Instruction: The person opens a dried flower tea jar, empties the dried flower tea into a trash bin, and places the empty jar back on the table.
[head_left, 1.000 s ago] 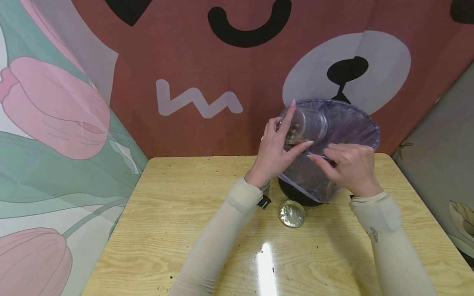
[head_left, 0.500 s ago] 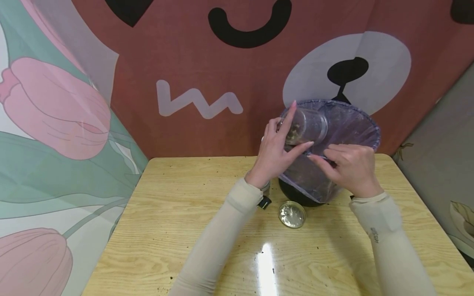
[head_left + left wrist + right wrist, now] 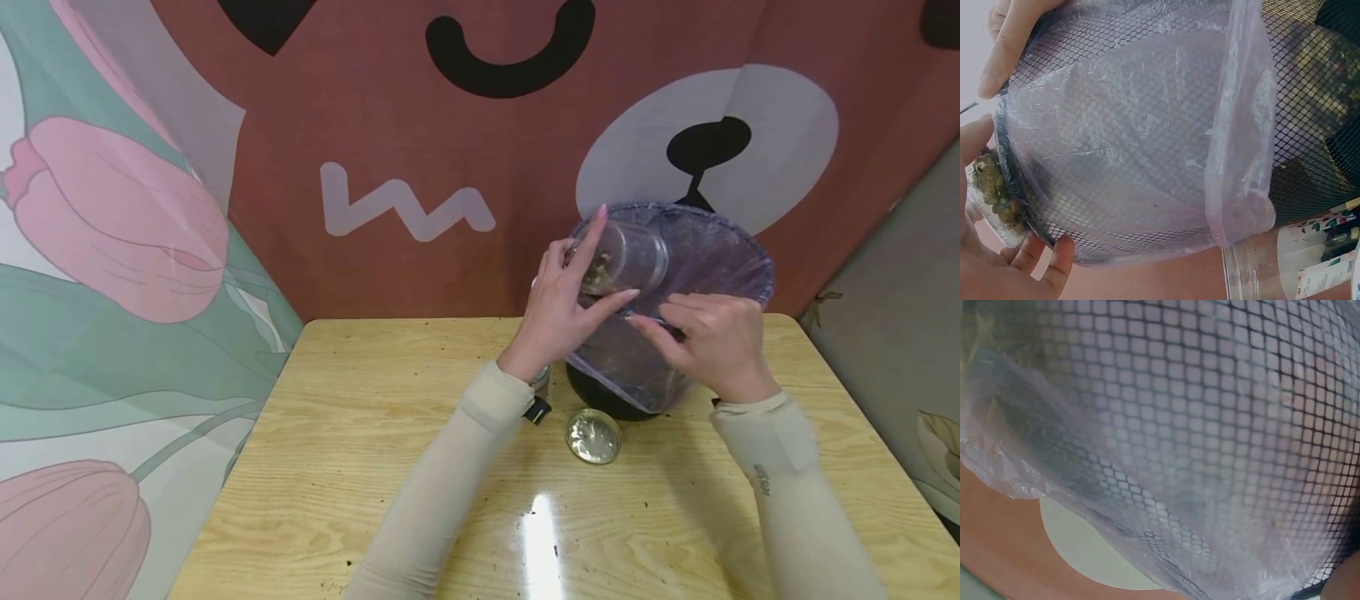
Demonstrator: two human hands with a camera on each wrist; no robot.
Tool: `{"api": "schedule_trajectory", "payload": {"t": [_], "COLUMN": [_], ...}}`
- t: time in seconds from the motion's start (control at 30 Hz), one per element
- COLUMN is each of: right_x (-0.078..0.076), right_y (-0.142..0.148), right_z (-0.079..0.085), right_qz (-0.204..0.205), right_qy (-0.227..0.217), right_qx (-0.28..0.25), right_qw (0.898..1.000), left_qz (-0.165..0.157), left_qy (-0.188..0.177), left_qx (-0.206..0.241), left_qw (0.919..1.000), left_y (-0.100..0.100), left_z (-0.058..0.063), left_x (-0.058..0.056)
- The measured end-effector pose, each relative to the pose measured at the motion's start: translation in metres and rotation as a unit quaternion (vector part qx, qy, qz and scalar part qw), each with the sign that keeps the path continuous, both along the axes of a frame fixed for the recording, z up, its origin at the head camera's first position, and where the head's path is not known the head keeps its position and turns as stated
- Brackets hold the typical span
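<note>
Far left: tulip-print cloth (image 3: 112, 225). Next, wood-grain table (image 3: 360, 467), dark specks on it, brown cartoon-bear backdrop (image 3: 405, 108) behind. Left hand (image 3: 558, 300) next: thumb and fingers spread, clamped round clear jar (image 3: 637, 257), index straight along it. Jar on its side within the mouth of the bin, yellow-brown clumps at its left end. Under left wrist, a clear container (image 3: 1254, 275), partly hidden. Just right of that, round shiny lid (image 3: 594, 436) flat on table, near bin's base. Black mesh bin (image 3: 611, 400), tilted, translucent purple liner (image 3: 708, 258) folded over its rim. Rightmost, right hand (image 3: 712, 342): fingers curled over near rim, thumb against it, gripping lined edge.
</note>
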State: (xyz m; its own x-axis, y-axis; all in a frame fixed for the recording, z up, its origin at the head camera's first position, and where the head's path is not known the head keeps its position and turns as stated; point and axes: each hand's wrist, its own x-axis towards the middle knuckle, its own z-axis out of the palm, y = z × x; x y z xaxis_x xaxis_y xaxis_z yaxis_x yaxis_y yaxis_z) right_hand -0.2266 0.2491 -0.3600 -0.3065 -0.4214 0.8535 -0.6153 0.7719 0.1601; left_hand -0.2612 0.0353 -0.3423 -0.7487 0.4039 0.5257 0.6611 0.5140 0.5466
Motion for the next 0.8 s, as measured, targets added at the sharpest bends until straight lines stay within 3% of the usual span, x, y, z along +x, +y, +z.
{"api": "schedule_trajectory", "payload": {"t": [0.8], "right_x": [-0.0008], "right_y": [-0.0012], "right_z": [-0.0006], "right_qz": [0.005], "right_qy": [0.009], "right_qx": [-0.013], "right_qw": [1.0], "left_qz": [-0.006], "left_qy": [0.009], "left_qx": [-0.018], "left_qw": [0.9998], "left_y": [0.0015], "left_z": [0.0013], "left_x": [-0.0039]}}
